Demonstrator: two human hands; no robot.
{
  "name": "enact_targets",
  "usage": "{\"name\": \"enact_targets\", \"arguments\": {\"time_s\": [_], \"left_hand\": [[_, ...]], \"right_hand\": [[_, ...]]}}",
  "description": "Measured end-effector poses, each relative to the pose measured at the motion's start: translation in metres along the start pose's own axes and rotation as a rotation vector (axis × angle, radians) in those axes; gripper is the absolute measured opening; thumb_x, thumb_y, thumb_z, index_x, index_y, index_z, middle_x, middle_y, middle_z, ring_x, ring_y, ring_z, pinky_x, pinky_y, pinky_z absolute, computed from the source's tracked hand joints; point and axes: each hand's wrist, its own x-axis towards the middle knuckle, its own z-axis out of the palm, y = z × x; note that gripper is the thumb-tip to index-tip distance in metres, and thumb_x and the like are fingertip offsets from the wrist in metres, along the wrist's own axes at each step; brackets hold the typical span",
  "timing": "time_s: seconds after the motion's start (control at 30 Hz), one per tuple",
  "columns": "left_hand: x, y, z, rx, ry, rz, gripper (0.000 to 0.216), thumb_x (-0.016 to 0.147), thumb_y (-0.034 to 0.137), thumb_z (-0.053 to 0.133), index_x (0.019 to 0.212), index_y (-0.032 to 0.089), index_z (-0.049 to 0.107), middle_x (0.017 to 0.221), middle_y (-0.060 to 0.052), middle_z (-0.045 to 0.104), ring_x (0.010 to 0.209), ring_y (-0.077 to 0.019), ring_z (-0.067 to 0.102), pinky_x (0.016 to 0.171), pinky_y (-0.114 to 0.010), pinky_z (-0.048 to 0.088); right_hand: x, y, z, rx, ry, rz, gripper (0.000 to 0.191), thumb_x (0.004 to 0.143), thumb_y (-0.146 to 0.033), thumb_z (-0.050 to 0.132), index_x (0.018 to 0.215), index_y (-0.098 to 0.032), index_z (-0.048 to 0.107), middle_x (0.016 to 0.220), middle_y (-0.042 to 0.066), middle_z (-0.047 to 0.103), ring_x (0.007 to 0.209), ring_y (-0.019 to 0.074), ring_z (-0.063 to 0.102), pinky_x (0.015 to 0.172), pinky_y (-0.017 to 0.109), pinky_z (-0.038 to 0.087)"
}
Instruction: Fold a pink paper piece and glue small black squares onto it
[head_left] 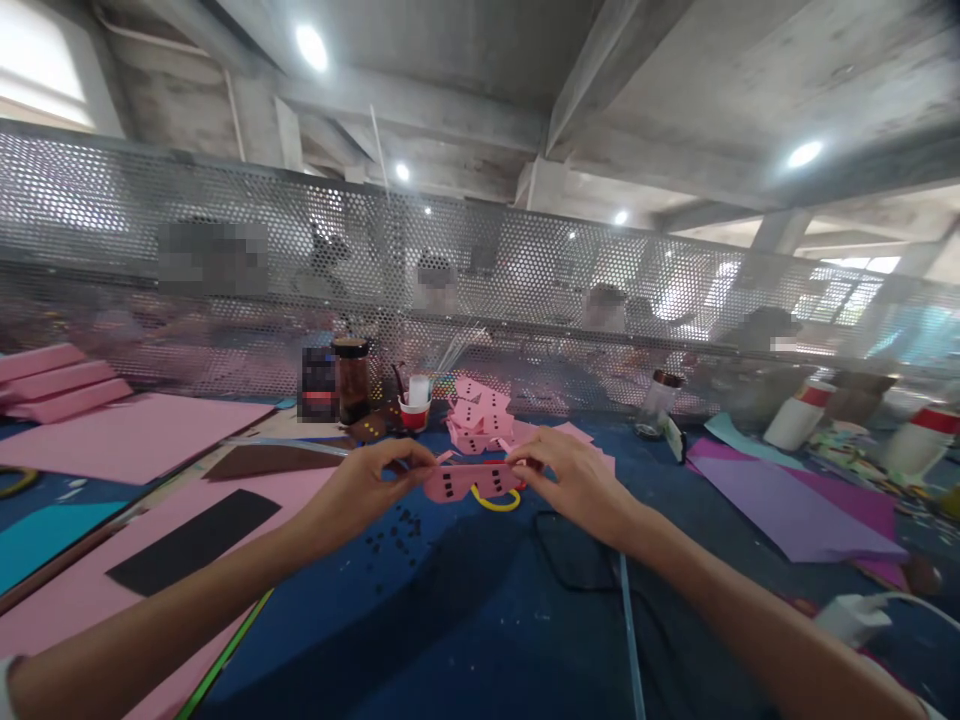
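Observation:
Between my two hands is a pink foam-like glasses shape (471, 484) with small black squares on both halves, raised over the blue table. My left hand (379, 478) pinches its left end, and my right hand (561, 470) pinches the right end. Just behind it on the table lie scissors with yellow handles (498, 503), partly covered by the pink piece. Farther back rises a pile of similar pink cut pieces (480, 412), also dotted with black squares. Loose small black squares (397, 535) are scattered on the table below my left hand.
Pink sheets (150, 430) and a black strip (196, 540) lie on the left. Purple sheets (795, 500) and white bottles (801, 412) are on the right. A dark jar (352, 380) and a red-and-white cup (413, 408) stand before a perforated metal screen (510, 280); people sit beyond it.

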Motion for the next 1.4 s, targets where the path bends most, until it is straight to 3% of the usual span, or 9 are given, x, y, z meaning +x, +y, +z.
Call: {"name": "enact_targets", "arguments": {"time_s": [0.2,0.33,0.5,0.67,0.8,1.0,1.4], "left_hand": [[0.013,-0.004,0.003,0.03,0.027,0.044,0.023,0.086,0.038,0.053,0.097,0.024,0.067,0.094,-0.001,0.069,0.088,-0.0196,0.062,0.076,-0.029,0.047],[0.022,-0.017,0.003,0.012,0.177,0.06,0.034,0.088,0.037,0.05,0.119,0.028,0.056,0.1,-0.002,0.067,0.093,-0.0199,0.061,0.08,-0.031,0.047],[0.023,-0.041,0.01,-0.048,0.328,0.009,0.036,0.087,0.038,0.05,0.12,0.025,0.052,0.097,-0.001,0.066,0.091,-0.0196,0.062,0.084,-0.033,0.047],[0.011,-0.057,0.023,-0.026,0.325,-0.049,0.032,0.087,0.034,0.048,0.116,0.024,0.053,0.099,-0.002,0.066,0.094,-0.0195,0.061,0.087,-0.034,0.045],[0.005,-0.063,0.028,-0.039,0.302,-0.09,0.031,0.086,0.033,0.048,0.114,0.023,0.055,0.094,-0.002,0.067,0.089,-0.0195,0.062,0.084,-0.033,0.046],[0.005,-0.071,0.031,-0.075,0.259,-0.12,0.028,0.085,0.034,0.048,0.109,0.022,0.057,0.094,-0.003,0.067,0.089,-0.02,0.063,0.082,-0.032,0.047],[0.003,-0.08,0.035,-0.088,0.22,-0.145,0.026,0.086,0.032,0.047,0.108,0.022,0.056,0.093,-0.003,0.067,0.09,-0.0211,0.064,0.083,-0.034,0.047]], "right_hand": [[0.01,0.018,0.013,-0.01,0.033,0.05,0.01,0.087,-0.02,0.056,0.086,-0.021,0.066,0.083,0.001,0.061,0.079,0.0133,0.056,0.071,0.026,0.041],[0.025,0.037,0.013,-0.04,0.06,0.113,0.011,0.086,-0.02,0.056,0.084,-0.021,0.066,0.082,0.001,0.062,0.074,0.012,0.056,0.068,0.024,0.04],[0.065,0.074,0.004,-0.109,0.094,0.226,0.016,0.086,-0.026,0.053,0.089,-0.02,0.068,0.091,0.004,0.065,0.083,0.0152,0.058,0.073,0.025,0.04],[0.112,0.108,0.011,-0.145,0.003,0.334,0.019,0.088,-0.027,0.054,0.091,-0.018,0.07,0.092,0.004,0.068,0.088,0.018,0.061,0.078,0.027,0.044],[0.131,0.122,0.029,-0.161,-0.114,0.392,0.028,0.091,-0.033,0.055,0.113,-0.017,0.058,0.114,0.007,0.059,0.096,0.0201,0.059,0.081,0.038,0.05],[0.136,0.137,0.047,-0.183,-0.206,0.446,0.03,0.09,-0.033,0.056,0.117,-0.018,0.056,0.119,0.007,0.056,0.099,0.0215,0.058,0.082,0.039,0.051],[0.137,0.147,0.067,-0.199,-0.262,0.459,0.031,0.09,-0.033,0.056,0.117,-0.018,0.056,0.119,0.007,0.056,0.1,0.0217,0.058,0.082,0.038,0.051]]}}
